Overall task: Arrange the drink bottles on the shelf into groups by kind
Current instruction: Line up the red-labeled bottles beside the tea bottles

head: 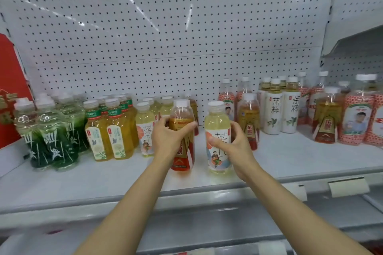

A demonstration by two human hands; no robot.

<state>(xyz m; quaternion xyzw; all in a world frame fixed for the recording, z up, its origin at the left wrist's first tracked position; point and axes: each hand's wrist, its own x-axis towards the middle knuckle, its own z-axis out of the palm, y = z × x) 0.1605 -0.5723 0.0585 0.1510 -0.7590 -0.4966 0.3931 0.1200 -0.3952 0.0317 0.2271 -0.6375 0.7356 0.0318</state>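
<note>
Now left hand [165,136] grips amber bottle [182,136], right hand [234,143] pale bottle [217,136]

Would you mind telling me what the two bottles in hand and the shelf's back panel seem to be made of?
The amber bottle and the pale yellow bottle look like clear plastic: the drink shows through, under white screw caps and printed labels. The back panel is probably white painted metal pegboard, with regular holes and glossy light streaks.

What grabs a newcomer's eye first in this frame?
Two bare hands mid-shelf, each gripping an upright bottle: the left hand on an amber tea bottle, the right hand on a pale yellow bottle. Next, the dark green bottles grouped at far left, against the white pegboard.
</note>
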